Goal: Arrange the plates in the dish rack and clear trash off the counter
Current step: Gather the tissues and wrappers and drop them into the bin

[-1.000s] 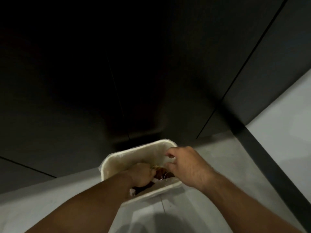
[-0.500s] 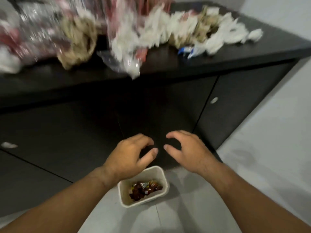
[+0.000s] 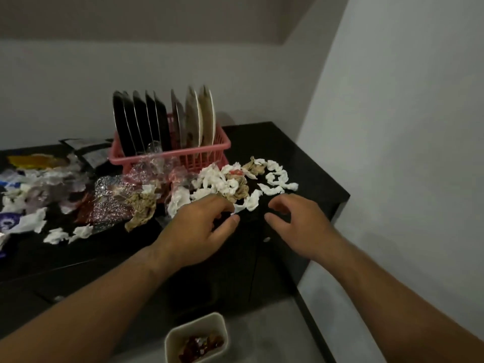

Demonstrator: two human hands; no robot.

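Observation:
A pink dish rack point(image 3: 183, 153) stands at the back of the black counter point(image 3: 301, 163), with several dark and pale plates point(image 3: 162, 119) upright in it. Crumpled white tissues point(image 3: 222, 182), brown paper wads point(image 3: 141, 208) and shiny wrappers point(image 3: 110, 203) lie spread in front of the rack. My left hand point(image 3: 201, 231) hovers at the front edge of the tissue pile, fingers loosely curved, holding nothing. My right hand point(image 3: 298, 224) hangs beside it, empty, fingers relaxed. A small white bin point(image 3: 196, 334) with wrappers inside sits on the floor below.
More wrappers and torn packets point(image 3: 34, 176) cover the counter's left side. A grey wall point(image 3: 406, 153) runs close along the right end of the counter. Dark cabinet doors point(image 3: 222, 279) lie under the counter, and grey floor point(image 3: 275, 336) surrounds the bin.
Both hands have come up out of the bin empty and now reach over the counter's tissue pile. The view has lifted from the floor to the counter and rack.

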